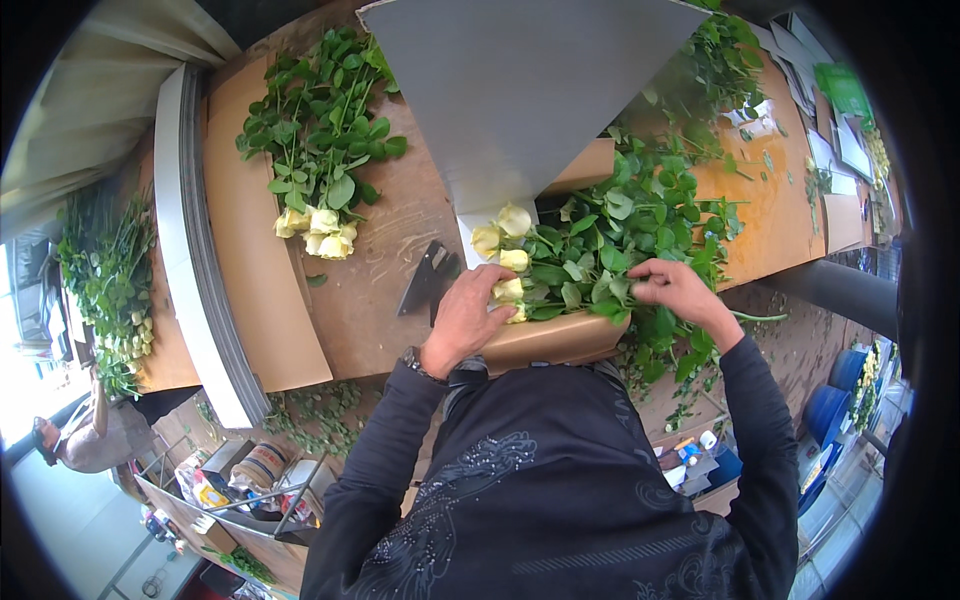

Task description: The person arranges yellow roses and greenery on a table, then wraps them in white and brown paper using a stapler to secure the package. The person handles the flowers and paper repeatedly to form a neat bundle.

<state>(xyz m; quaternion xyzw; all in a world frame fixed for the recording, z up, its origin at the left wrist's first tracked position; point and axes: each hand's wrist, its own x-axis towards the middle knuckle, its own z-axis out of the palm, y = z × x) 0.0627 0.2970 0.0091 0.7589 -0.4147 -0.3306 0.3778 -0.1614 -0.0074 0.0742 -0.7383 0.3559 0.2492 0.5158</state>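
Observation:
Pale yellow roses [514, 260] lie in a row of blooms, their leafy stems [600, 232] pointing right. They rest on a brown cardboard wrapper [555, 337] that curves up along the table's near edge. My left hand [469, 313] is at the nearest blooms, thumb and fingers apart around a rose head; whether it grips is unclear. My right hand [675, 291] is over the foliage, with thumb and fingertips pinched at the leaves. A black stapler-like tool [429, 279] lies left of my left hand. A large grey sheet [532, 82] rises behind the blooms.
Another bunch of yellow roses [326, 232] lies on the wooden table [360, 330], left. Beside it are a cardboard sheet [247, 225] and a stack of white boards [187, 247]. A person [97, 435] stands far left. Blue buckets [829, 412] stand lower right; a dark pipe [832, 296] crosses there.

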